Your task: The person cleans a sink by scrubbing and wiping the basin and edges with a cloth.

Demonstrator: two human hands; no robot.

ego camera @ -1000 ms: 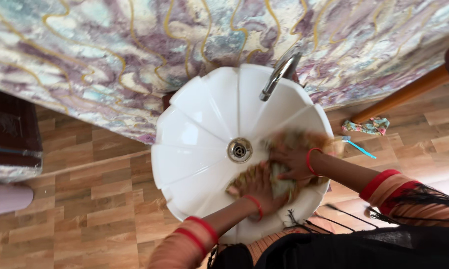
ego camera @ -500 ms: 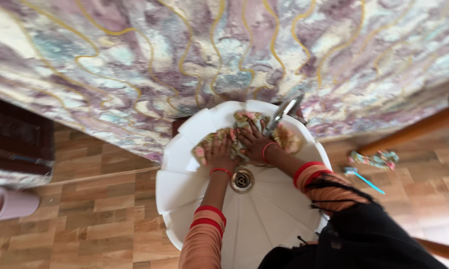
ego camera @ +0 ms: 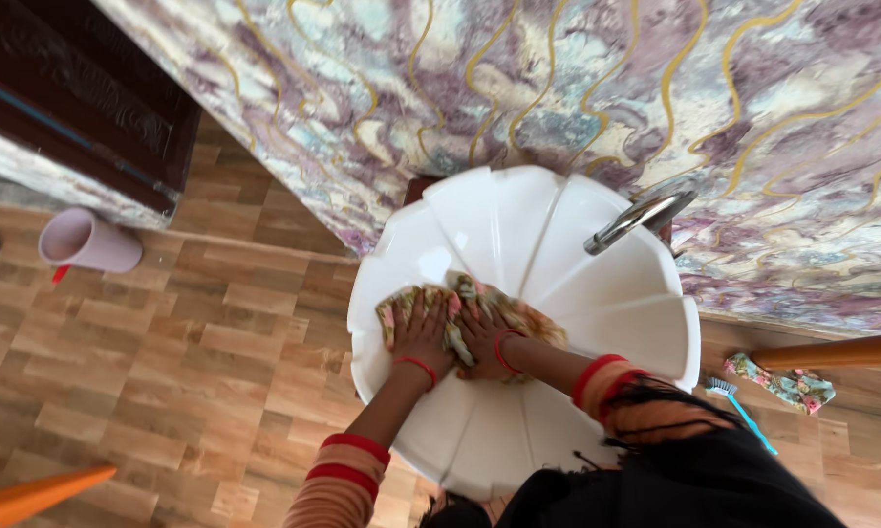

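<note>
Against the marbled wall, in the white basin (ego camera: 597, 293), I press my left hand (ego camera: 421, 337) and right hand (ego camera: 481, 337) flat, fingers spread, on the soft, limp floral cloth (ego camera: 533, 318), probably easiest gathered at its bunched middle.

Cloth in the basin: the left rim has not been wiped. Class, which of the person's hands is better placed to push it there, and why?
Probably the left hand. It lies flat on the cloth on the side nearer the left rim of the basin; the right hand sits further in.

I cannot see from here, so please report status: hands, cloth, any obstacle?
Left hand and right hand flat on patterned cloth. Cloth inside white basin. Tap apart, nothing blocking.
</note>
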